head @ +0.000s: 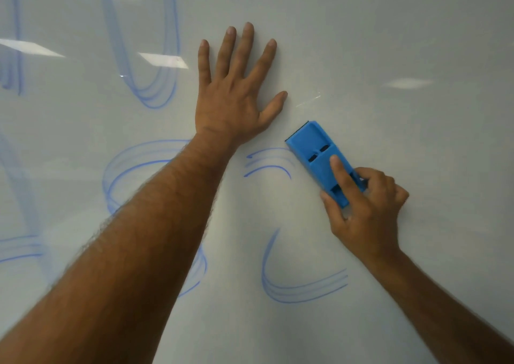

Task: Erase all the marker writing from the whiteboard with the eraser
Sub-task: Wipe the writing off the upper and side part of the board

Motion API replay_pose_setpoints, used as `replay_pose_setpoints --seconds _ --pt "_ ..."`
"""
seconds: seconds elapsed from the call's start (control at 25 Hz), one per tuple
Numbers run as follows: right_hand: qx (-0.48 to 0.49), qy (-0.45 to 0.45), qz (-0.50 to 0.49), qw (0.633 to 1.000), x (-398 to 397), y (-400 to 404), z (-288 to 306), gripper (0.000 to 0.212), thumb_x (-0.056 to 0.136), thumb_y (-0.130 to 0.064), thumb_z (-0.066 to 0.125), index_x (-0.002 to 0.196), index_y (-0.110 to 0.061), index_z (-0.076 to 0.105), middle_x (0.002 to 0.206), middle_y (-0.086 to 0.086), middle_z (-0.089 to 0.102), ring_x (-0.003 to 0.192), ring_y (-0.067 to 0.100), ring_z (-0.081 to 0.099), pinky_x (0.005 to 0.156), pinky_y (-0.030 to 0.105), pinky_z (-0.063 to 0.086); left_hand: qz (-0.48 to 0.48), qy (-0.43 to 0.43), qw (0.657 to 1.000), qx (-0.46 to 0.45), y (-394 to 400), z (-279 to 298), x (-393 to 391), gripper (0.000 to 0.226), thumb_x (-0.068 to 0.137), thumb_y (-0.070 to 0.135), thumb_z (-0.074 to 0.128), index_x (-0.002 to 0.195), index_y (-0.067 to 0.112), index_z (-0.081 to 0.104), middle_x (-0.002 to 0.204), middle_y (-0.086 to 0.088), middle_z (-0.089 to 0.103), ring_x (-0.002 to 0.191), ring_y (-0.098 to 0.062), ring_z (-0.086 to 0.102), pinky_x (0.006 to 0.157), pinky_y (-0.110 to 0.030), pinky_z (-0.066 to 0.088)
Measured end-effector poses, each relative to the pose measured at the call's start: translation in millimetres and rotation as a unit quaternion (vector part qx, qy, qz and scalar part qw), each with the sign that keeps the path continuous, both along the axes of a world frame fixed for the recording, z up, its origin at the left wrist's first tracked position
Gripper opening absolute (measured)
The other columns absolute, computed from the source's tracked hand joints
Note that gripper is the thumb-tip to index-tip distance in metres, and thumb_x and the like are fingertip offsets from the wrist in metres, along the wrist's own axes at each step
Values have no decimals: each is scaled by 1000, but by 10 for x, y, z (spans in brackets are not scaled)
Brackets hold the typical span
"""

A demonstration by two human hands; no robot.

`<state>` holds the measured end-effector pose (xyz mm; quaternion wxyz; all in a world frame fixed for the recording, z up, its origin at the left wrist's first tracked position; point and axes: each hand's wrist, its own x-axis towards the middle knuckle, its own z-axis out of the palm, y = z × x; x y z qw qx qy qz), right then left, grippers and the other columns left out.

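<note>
A white whiteboard (389, 43) fills the head view. Blue marker writing (292, 288) runs in smeared curved strokes across its left and lower middle; more strokes (155, 96) sit at the upper left. My right hand (367, 210) grips the lower end of a blue eraser (314, 146), index finger laid along its back, the eraser flat on the board beside a short blue stroke (267, 166). My left hand (233, 91) rests flat on the board with fingers spread, just up and left of the eraser. My left forearm hides part of a blue loop.
Bright ceiling-light reflections (164, 60) show on the glossy board at the upper left and at the right. The board's upper right region bears no marker strokes.
</note>
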<state>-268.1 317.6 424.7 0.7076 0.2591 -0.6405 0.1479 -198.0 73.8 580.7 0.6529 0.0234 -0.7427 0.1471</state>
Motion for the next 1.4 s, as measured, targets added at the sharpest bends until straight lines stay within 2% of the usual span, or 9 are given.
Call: replay_pose_setpoints --seconds 0.2,0.44,0.52,0.72,0.8,0.92,1.0,1.2,1.4 --pt "222 84 -11 971 64 -83 -197 58 89 -33 68 144 -38 49 109 10 67 84 30 64 85 48 36 -7 25 1000 -7 -27 -2 -17 73 97 72 30 159 34 28 168 -5 21 154 -30 18 123 -58 11" --pt "-10 6 8 1000 -20 -78 159 67 89 -41 68 150 -34 42 109 14 59 90 35 56 83 48 37 2 89 995 -46 -121 30 -48 58 104 63 31 152 34 43 161 -4 38 145 -30 39 118 -56 27" --pt "18 17 18 1000 43 -233 81 65 89 -40 67 149 -33 43 109 14 59 89 35 57 84 48 37 -2 92 995 -44 -122 18 -60 56 105 61 31 152 35 43 161 -3 38 145 -30 39 118 -56 27" --pt "231 83 30 969 54 -292 -73 58 89 -35 65 146 -38 50 110 8 65 84 30 61 85 48 36 -1 66 997 -33 -116 18 -22 57 104 60 30 155 35 38 164 -3 32 149 -31 32 120 -55 20" --pt "211 87 26 973 -4 -179 45 61 88 -35 67 146 -39 49 110 8 65 85 30 62 85 48 35 0 65 997 -30 -117 14 -28 56 104 60 31 155 36 38 164 -3 32 149 -31 32 120 -55 20" --pt "48 33 34 998 -77 -48 276 65 87 -39 69 148 -37 45 110 11 60 90 33 58 85 48 35 8 70 997 -29 -127 3 -36 56 104 60 32 154 37 38 163 -2 33 148 -30 34 120 -54 21" --pt "-5 16 50 999 -68 -104 290 66 86 -39 70 148 -35 46 109 13 59 90 34 56 85 48 36 14 69 997 -30 -123 -3 -41 56 104 60 31 155 37 38 163 -2 33 148 -30 33 120 -53 21" --pt "229 89 50 968 49 -318 12 63 84 -33 69 144 -37 51 109 9 65 84 30 61 85 47 34 15 49 998 -29 -121 10 -13 58 104 61 29 156 36 34 165 -3 29 151 -29 28 121 -52 17" --pt "82 28 65 994 31 -268 233 62 84 -34 71 144 -36 55 108 10 62 88 33 59 84 48 34 19 51 998 -26 -128 5 -7 58 104 61 28 156 36 34 165 -2 29 151 -28 28 122 -52 17"
